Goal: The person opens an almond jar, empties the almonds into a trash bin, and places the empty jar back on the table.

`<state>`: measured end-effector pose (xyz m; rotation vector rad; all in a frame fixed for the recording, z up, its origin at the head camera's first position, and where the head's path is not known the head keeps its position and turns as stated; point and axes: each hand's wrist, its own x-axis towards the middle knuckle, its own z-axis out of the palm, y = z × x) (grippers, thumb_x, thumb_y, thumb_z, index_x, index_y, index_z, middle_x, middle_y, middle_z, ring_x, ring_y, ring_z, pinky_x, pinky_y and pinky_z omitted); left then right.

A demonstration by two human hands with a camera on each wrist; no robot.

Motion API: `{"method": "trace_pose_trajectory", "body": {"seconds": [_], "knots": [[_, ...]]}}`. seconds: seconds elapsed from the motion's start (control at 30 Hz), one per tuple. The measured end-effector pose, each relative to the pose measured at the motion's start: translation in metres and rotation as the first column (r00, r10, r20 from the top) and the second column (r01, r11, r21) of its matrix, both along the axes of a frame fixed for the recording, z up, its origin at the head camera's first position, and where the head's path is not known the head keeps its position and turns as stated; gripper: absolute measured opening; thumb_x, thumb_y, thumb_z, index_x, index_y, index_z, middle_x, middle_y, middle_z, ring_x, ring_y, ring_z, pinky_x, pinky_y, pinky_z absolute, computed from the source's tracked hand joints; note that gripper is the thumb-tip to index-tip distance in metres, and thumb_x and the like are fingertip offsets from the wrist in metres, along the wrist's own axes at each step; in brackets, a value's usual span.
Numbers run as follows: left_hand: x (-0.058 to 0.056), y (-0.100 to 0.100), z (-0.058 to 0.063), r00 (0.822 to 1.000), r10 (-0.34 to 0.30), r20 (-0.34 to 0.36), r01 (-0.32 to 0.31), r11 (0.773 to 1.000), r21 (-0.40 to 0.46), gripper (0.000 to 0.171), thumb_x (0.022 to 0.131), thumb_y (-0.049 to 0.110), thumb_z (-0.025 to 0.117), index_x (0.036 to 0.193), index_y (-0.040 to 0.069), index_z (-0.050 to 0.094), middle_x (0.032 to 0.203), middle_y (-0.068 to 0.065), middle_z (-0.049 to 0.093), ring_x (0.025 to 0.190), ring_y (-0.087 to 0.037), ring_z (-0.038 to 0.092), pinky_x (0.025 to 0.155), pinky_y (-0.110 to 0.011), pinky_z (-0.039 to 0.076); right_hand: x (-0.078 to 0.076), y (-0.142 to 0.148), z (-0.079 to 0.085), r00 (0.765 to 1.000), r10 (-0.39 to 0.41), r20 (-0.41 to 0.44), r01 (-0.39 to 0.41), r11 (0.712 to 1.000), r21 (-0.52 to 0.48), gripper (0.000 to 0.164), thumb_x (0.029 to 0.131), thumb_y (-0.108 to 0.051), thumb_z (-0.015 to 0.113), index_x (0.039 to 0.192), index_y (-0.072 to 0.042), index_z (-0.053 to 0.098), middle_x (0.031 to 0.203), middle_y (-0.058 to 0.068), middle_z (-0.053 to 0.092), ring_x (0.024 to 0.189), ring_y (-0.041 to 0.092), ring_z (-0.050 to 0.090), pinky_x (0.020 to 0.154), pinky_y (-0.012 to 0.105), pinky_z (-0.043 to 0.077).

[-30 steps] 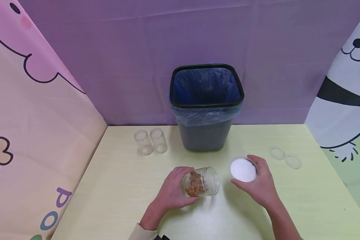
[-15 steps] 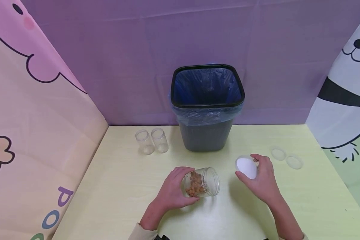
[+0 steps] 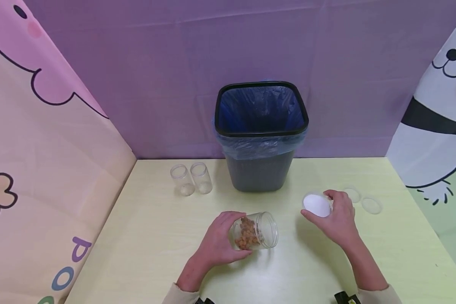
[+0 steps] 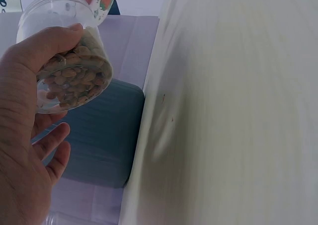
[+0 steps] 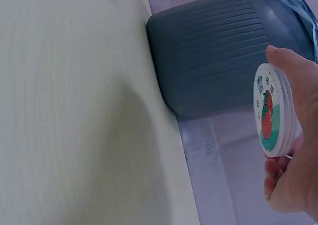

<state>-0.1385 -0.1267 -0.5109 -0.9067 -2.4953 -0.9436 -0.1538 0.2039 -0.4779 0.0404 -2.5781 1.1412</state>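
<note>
My left hand (image 3: 220, 240) grips a clear plastic jar (image 3: 266, 230) tipped on its side, its open mouth facing right. Small brown nut-like pieces (image 3: 247, 234), perhaps peanuts or almonds, lie in its bottom half; the left wrist view shows the same jar (image 4: 59, 16) with the thumb across its wall. To the right, my right hand (image 3: 336, 217) pinches a round lid (image 3: 316, 205) by its edge, its white inner face showing in the head view. The right wrist view shows the printed outer face of the lid (image 5: 268, 111), with a red and green picture. Both jar and lid are held above the table.
A grey bin (image 3: 260, 173) with a blue liner and black rim stands at the back of the table. Two clear jars (image 3: 201, 179) without lids stand left of it. Two translucent round lids (image 3: 371, 205) lie at the right. A purple cloth (image 3: 156, 84) hangs behind.
My right hand has moved right and away from me with the lid, and the lid has changed its tilt. The left hand and jar stay about where they were.
</note>
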Motion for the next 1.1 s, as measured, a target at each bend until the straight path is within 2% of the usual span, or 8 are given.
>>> {"method": "trace_pose_trajectory", "body": {"seconds": [0.07, 0.27, 0.6, 0.8, 0.93, 1.1], "knots": [[0.000, 0.000, 0.000, 1.000, 0.003, -0.002, -0.003, 1.000, -0.001, 0.086, 0.054, 0.045, 0.090, 0.127, 0.013, 0.057, 0.120, 0.006, 0.058, 0.115, -0.011, 0.050, 0.097, -0.035, 0.044, -0.002, 0.001, -0.003, 1.000, -0.006, -0.015, 0.006, 1.000, 0.031, 0.075, 0.066, -0.034, 0.088, 0.118, 0.005, 0.049, 0.111, 0.021, 0.048, 0.103, 0.036, 0.041, 0.080, 0.050, 0.031], [0.001, -0.001, 0.000, 1.000, 0.008, -0.004, -0.008, 1.000, 0.002, 0.087, 0.054, 0.046, 0.090, 0.128, 0.014, 0.056, 0.121, 0.006, 0.058, 0.115, -0.011, 0.050, 0.097, -0.034, 0.044, -0.009, 0.006, -0.003, 0.999, 0.020, 0.048, -0.020, 1.000, 0.004, 0.080, 0.065, -0.030, 0.089, 0.121, 0.009, 0.047, 0.114, 0.024, 0.046, 0.105, 0.039, 0.042, 0.080, 0.052, 0.039], [-0.001, 0.000, 0.000, 1.000, 0.009, 0.014, -0.009, 1.000, -0.001, 0.086, 0.055, 0.046, 0.090, 0.128, 0.016, 0.056, 0.122, 0.005, 0.058, 0.116, -0.011, 0.049, 0.097, -0.036, 0.043, -0.038, 0.020, 0.002, 0.989, 0.057, 0.136, -0.071, 0.993, 0.098, 0.085, 0.065, -0.022, 0.087, 0.127, 0.016, 0.042, 0.121, 0.034, 0.039, 0.112, 0.049, 0.036, 0.084, 0.061, 0.038], [0.000, -0.002, 0.001, 1.000, 0.009, 0.013, -0.009, 1.000, 0.005, 0.086, 0.055, 0.046, 0.090, 0.127, 0.015, 0.056, 0.121, 0.006, 0.058, 0.116, -0.012, 0.050, 0.097, -0.036, 0.044, -0.063, 0.035, -0.001, 0.991, 0.007, 0.134, -0.040, 0.969, 0.244, 0.082, 0.065, -0.031, 0.087, 0.125, 0.009, 0.048, 0.119, 0.034, 0.043, 0.110, 0.053, 0.036, 0.079, 0.064, 0.029], [0.000, -0.004, 0.002, 1.000, 0.016, 0.014, -0.016, 1.000, -0.002, 0.087, 0.055, 0.047, 0.090, 0.127, 0.015, 0.056, 0.121, 0.005, 0.059, 0.116, -0.012, 0.050, 0.096, -0.036, 0.044, -0.078, 0.047, -0.006, 0.989, -0.013, 0.148, -0.032, 0.954, 0.297, 0.084, 0.064, -0.039, 0.086, 0.125, 0.006, 0.049, 0.115, 0.033, 0.045, 0.107, 0.053, 0.036, 0.077, 0.064, 0.029], [0.000, -0.006, 0.002, 0.999, 0.023, 0.024, -0.023, 1.000, 0.000, 0.085, 0.056, 0.046, 0.089, 0.127, 0.015, 0.056, 0.121, 0.006, 0.058, 0.116, -0.011, 0.049, 0.098, -0.034, 0.043, -0.095, 0.058, -0.013, 0.983, -0.028, 0.184, -0.039, 0.935, 0.354, 0.087, 0.066, -0.046, 0.084, 0.124, 0.007, 0.049, 0.111, 0.031, 0.049, 0.105, 0.053, 0.039, 0.077, 0.063, 0.030]]}}
